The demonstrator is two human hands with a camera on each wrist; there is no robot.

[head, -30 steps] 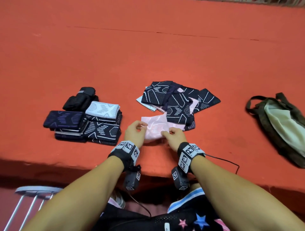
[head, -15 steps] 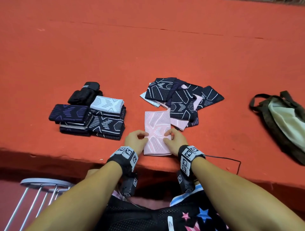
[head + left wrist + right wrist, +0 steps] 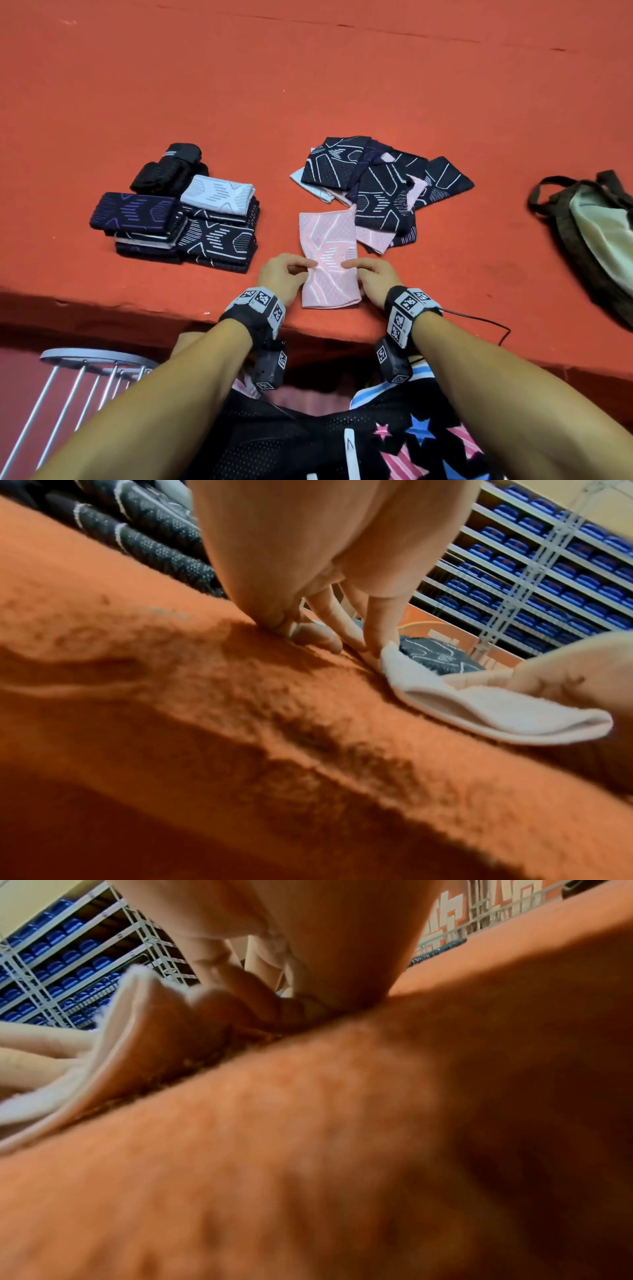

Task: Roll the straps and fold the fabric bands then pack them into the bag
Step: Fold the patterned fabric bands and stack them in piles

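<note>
A pink fabric band [image 3: 325, 240] lies flat and lengthwise near the red table's front edge. My left hand [image 3: 303, 269] pinches its left side at mid-length and my right hand [image 3: 354, 265] pinches its right side, thumbs on top. In the left wrist view the band's near end [image 3: 479, 710] curls up a little off the cloth. The right wrist view shows my fingers curled at the band's raised edge [image 3: 137, 1020]. A loose pile of dark and pink bands [image 3: 380, 185] lies just behind. The olive bag [image 3: 596, 233] lies at the far right.
A stack of folded bands [image 3: 205, 226] sits at the left, with rolled black straps [image 3: 171, 168] behind it. The table's front edge [image 3: 137, 308] runs just under my wrists. A metal stool [image 3: 92, 356] stands below left. A thin cable [image 3: 479, 322] trails from my right wrist.
One second ago both hands held the pink band crumpled above the table. It now lies spread flat, and both hands have slid to its sides at mid-length.
</note>
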